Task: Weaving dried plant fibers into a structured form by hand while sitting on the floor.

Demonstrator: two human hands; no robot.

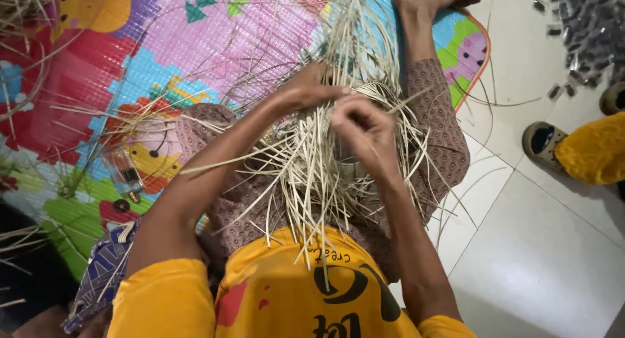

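Note:
I look straight down at my lap, where a half-woven basket of pale straw strips (325,162) rests on my patterned trousers. Loose strip ends stick out in all directions. My left hand (306,87) grips strips at the far rim of the weave. Close beside it, my right hand (361,126) pinches a few strips near the middle of the work. The two hands nearly touch. The basket's body is mostly hidden under the strips and my hands.
A bright patchwork play mat (130,58) covers the floor at left, with a small glass bottle (125,175) and loose straw on it. White tiles (540,247) lie at right. Another person's yellow-clad leg and sandal (573,149) stand at the right edge.

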